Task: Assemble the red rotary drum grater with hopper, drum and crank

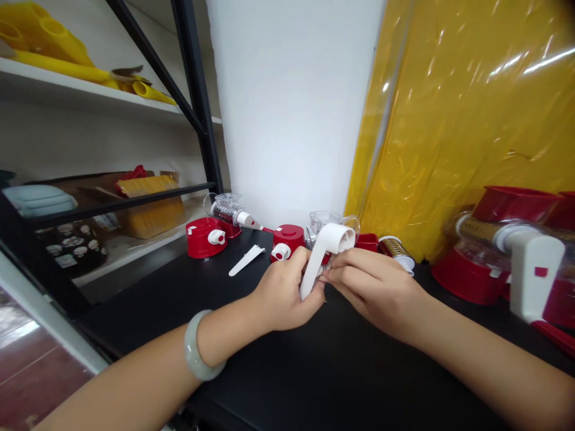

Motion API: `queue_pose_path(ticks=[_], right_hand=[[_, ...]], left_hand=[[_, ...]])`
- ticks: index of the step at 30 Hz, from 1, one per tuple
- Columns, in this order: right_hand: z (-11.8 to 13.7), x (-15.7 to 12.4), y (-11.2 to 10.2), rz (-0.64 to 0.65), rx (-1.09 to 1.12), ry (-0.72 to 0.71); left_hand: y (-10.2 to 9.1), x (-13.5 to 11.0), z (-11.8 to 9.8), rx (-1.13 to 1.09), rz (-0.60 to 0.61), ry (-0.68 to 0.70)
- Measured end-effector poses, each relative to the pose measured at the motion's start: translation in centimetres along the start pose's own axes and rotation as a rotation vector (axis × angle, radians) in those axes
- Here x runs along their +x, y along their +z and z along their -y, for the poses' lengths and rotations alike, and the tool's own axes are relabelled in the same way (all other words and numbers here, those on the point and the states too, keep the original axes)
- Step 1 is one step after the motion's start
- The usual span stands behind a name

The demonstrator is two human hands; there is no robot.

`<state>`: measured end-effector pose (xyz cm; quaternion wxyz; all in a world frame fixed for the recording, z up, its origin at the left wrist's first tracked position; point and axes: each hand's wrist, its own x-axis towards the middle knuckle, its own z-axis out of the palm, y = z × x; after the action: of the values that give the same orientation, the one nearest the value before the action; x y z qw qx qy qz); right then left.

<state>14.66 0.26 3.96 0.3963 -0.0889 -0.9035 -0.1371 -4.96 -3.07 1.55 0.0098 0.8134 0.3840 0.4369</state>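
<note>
My left hand (pixel 287 293) is closed round the lower end of a white plastic crank handle (pixel 321 251), its round hub pointing up and to the right. Close against it, my right hand (pixel 377 284) has its fingers pinched together at the handle's far side; what lies between those fingertips is hidden. Behind the hands stands a red plastic base (pixel 287 238) with a white knob. To the left, a flat white plastic strip (pixel 247 260) lies on the black table (pixel 359 371), near another red base (pixel 203 238) with a white knob.
A rotary grater (pixel 227 209) with a clear hopper stands at the back left. A metal grater drum (pixel 395 250) lies right of the hands. Assembled red graters (pixel 476 269) crowd the right side. A black-framed shelf (pixel 197 108) rises at left; yellow wrapped sheeting (pixel 471 120) stands behind.
</note>
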Motion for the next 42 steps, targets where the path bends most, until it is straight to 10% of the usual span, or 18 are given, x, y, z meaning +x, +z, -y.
queue_pose_path(ticks=[9,17,24,42], right_hand=[[-0.1,0.5,-0.1,-0.351,-0.192,0.226],[-1.8,0.6,0.7,-0.170,0.511,0.498],[-2.9,1.5,-0.2,-0.365,1.338,0.780],[-3.5,0.9,0.9,-0.244,1.494,0.894]], left_hand=[[0.0,0.0,-0.2,-0.018,0.017,-0.036],[0.0,-0.1,-0.2,-0.046,0.102,-0.051],[0.4,0.2,0.0,-0.370,0.023,-0.235],[0.8,0.8,0.9,-0.844,-0.003,-0.549]])
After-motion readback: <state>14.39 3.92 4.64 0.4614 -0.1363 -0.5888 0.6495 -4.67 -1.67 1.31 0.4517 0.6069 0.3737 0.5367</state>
